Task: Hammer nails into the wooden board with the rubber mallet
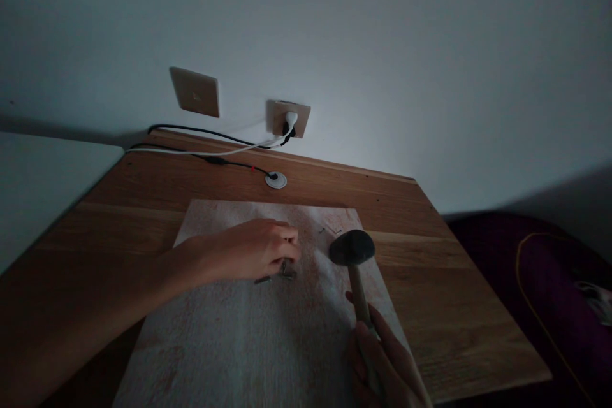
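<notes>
My right hand (380,357) is wrapped round the wooden handle of a mallet with a black head (352,247). The mallet's head is up and away from me, over the right side of a pale, reddish-streaked board (229,331). My left hand (268,245) is closed, fingertips pinched together above the board's middle. Just under those fingers is a small dark metal piece (287,273); whether they grip it I cannot tell. Beside it to the left lies another thin metal bit (262,280). Small nail-like pieces (337,231) are on the board beyond the mallet's head.
The board lies on a wooden desk (444,306) against a white wall. Black and white cables (210,152) run along its back to a wall socket (306,116) and a round cable grommet (276,180). A blank wall plate (196,93) is to the left. Purple fabric (492,248) is at the right.
</notes>
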{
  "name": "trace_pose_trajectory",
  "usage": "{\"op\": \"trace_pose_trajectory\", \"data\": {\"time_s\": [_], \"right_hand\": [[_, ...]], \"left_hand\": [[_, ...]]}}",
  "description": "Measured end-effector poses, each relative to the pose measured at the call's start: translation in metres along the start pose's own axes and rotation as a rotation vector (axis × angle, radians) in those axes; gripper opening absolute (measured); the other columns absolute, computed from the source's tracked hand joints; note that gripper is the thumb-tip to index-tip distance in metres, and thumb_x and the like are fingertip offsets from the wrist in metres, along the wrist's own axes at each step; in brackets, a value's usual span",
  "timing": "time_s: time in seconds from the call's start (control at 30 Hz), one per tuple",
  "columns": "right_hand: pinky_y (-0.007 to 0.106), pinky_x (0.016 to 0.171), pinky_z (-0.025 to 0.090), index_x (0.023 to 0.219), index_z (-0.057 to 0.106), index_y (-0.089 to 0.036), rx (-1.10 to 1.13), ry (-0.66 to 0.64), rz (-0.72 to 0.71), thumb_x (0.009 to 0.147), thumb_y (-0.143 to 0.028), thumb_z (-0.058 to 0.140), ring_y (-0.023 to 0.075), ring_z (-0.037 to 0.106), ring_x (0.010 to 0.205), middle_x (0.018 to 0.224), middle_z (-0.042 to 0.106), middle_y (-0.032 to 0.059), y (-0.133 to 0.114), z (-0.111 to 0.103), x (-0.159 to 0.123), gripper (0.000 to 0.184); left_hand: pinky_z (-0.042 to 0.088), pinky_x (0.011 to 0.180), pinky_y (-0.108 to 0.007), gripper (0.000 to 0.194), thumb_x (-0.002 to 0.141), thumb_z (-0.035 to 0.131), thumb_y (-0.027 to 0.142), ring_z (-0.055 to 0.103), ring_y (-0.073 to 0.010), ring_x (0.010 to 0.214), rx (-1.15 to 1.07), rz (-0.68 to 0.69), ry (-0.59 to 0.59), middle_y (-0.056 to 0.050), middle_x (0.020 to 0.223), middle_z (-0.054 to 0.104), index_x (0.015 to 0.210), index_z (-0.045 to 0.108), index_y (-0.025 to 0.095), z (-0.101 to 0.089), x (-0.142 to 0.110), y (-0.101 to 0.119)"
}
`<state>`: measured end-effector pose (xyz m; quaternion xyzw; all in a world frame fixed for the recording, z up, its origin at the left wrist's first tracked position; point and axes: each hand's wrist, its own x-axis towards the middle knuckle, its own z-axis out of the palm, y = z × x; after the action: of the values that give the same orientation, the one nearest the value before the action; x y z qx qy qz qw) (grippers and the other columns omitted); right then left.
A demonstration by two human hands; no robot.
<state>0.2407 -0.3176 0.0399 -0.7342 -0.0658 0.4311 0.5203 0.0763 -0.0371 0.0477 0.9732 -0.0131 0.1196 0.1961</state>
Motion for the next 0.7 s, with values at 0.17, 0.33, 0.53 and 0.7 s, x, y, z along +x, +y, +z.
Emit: {"op": "trace_pose_trajectory", "data": {"time_s": [0.17,0.33,0.53,0.7], "right_hand": [[0.021,0.044,0.050,0.146,0.069,-0.033,0.000,-0.022,-0.001,0.081,-0.061,0.091,0.0129,0.060,0.051,0.072,0.065,-0.0028,0.000,-0.004,0.000,0.074],[0.024,0.047,0.054,0.134,0.077,-0.031,-0.024,0.008,-0.039,0.069,-0.055,0.100,0.0179,0.068,0.061,0.075,0.070,0.0015,0.003,-0.007,0.003,0.073],[0.021,0.037,0.042,0.143,0.071,-0.031,-0.019,-0.004,-0.034,0.075,-0.061,0.093,0.0105,0.050,0.044,0.069,0.064,-0.0024,0.002,-0.001,0.002,0.078],[0.021,0.032,0.036,0.138,0.074,-0.030,0.000,-0.008,-0.024,0.070,-0.062,0.095,0.0087,0.041,0.039,0.064,0.059,-0.0039,0.003,-0.003,0.003,0.078]], "left_hand": [[0.048,0.072,-0.031,0.019,0.089,0.071,0.004,0.068,-0.0172,0.083,0.004,-0.018,-0.007,0.000,0.089,0.068,0.081,0.065,0.020,-0.001,0.001,-0.003],[0.049,0.074,-0.034,0.018,0.086,0.071,0.003,0.067,-0.0210,0.081,0.150,-0.016,0.000,-0.002,0.088,0.069,0.085,0.063,0.019,0.000,0.002,0.000],[0.048,0.070,-0.030,0.019,0.091,0.062,0.002,0.068,-0.0180,0.079,0.073,-0.065,0.003,-0.003,0.096,0.068,0.098,0.065,0.019,-0.003,0.000,0.001],[0.046,0.072,-0.026,0.020,0.089,0.060,0.001,0.065,-0.0138,0.076,-0.156,-0.105,0.069,-0.001,0.090,0.065,0.082,0.068,0.018,-0.010,0.016,-0.010]]}}
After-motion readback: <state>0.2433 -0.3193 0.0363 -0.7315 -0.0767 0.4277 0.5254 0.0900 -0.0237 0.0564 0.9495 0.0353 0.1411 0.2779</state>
